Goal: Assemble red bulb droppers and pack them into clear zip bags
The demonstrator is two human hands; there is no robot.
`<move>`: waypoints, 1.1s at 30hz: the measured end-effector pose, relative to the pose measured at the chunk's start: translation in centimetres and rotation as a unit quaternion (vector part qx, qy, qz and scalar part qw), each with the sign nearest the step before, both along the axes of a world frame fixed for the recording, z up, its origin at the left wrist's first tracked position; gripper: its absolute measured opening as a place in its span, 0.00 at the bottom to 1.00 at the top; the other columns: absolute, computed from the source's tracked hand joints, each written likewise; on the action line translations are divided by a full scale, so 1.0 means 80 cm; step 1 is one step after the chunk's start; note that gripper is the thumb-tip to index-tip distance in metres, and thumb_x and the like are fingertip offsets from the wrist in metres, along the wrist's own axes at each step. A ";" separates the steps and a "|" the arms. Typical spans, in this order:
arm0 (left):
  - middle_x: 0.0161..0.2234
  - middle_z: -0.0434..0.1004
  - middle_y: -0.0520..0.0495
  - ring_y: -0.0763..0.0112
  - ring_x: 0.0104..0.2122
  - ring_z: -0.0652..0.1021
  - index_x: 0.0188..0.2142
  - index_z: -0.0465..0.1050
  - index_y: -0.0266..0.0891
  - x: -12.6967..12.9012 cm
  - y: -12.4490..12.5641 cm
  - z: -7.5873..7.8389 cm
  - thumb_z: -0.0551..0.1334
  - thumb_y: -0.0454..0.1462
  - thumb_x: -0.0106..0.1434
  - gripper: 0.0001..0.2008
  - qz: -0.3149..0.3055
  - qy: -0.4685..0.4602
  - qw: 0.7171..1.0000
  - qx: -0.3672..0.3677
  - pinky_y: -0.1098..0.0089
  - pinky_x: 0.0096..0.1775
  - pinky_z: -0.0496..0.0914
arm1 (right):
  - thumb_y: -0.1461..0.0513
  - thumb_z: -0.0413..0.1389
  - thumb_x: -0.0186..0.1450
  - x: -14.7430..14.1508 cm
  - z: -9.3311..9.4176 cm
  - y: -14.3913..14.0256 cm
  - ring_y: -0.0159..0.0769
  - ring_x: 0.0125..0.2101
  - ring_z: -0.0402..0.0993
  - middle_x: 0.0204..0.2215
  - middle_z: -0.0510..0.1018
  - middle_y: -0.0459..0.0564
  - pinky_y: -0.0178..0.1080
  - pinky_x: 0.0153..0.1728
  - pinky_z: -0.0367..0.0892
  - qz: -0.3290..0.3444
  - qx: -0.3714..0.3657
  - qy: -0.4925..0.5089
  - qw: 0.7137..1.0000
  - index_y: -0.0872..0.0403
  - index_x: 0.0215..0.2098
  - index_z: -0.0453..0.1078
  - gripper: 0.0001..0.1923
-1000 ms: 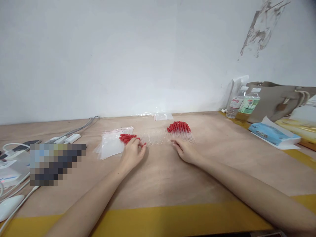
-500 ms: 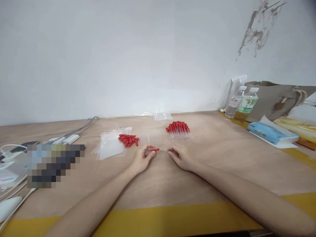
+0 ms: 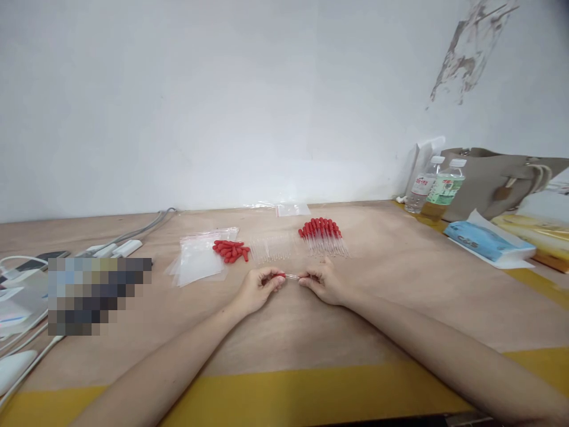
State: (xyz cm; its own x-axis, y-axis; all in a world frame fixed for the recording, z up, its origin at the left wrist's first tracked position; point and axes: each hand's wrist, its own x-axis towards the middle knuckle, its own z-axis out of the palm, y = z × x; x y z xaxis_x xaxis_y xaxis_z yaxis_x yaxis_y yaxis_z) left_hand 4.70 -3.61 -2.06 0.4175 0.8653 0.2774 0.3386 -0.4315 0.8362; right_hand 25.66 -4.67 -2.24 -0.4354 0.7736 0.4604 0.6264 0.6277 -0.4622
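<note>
Two hands pinch one dropper between them: the left hand [image 3: 258, 289] has its fingertips closed on the red bulb [image 3: 281, 275], and the right hand [image 3: 323, 283] has its fingertips closed on the clear tube [image 3: 292, 276]. That dropper hangs just above the wooden table [image 3: 284, 332]. Beyond it lie clear tubes [image 3: 271, 248]; left of it, loose red bulbs [image 3: 231, 251] beside plastic bags [image 3: 198, 261]; right of it, finished droppers [image 3: 323, 236].

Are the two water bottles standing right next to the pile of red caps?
No, the water bottles stand far off by the wall, while the red caps lie beside the plastic bags.
</note>
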 end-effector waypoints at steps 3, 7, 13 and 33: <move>0.28 0.71 0.49 0.74 0.26 0.71 0.33 0.72 0.37 -0.001 -0.003 0.005 0.57 0.42 0.58 0.11 -0.007 0.058 0.996 0.068 0.73 0.28 0.65 | 0.60 0.51 0.62 0.004 0.005 0.000 0.26 0.22 0.63 0.23 0.75 0.42 0.38 0.37 0.48 0.007 0.009 -0.039 0.999 0.52 0.31 0.71 0.08; 0.28 0.71 0.49 0.74 0.27 0.70 0.33 0.73 0.38 0.000 -0.002 0.009 0.56 0.41 0.59 0.11 -0.017 0.109 0.987 0.119 0.73 0.30 0.65 | 0.60 0.48 0.63 0.005 0.011 -0.002 0.27 0.24 0.62 0.27 0.76 0.44 0.39 0.36 0.46 -0.009 0.049 -0.093 0.994 0.52 0.31 0.71 0.10; 0.27 0.71 0.49 0.74 0.27 0.70 0.33 0.72 0.37 0.002 0.004 0.008 0.55 0.41 0.60 0.10 -0.020 0.151 0.975 0.165 0.73 0.30 0.65 | 0.61 0.46 0.64 0.001 0.008 -0.004 0.28 0.24 0.61 0.26 0.75 0.46 0.39 0.35 0.44 -0.017 0.103 -0.112 0.988 0.53 0.32 0.71 0.12; 0.28 0.72 0.47 0.72 0.28 0.71 0.33 0.72 0.37 -0.001 0.004 0.010 0.54 0.40 0.61 0.10 -0.052 0.160 0.961 0.221 0.72 0.31 0.65 | 0.62 0.41 0.66 -0.015 0.007 -0.003 0.28 0.23 0.62 0.24 0.75 0.46 0.36 0.34 0.48 0.009 0.060 -0.168 0.984 0.55 0.27 0.65 0.15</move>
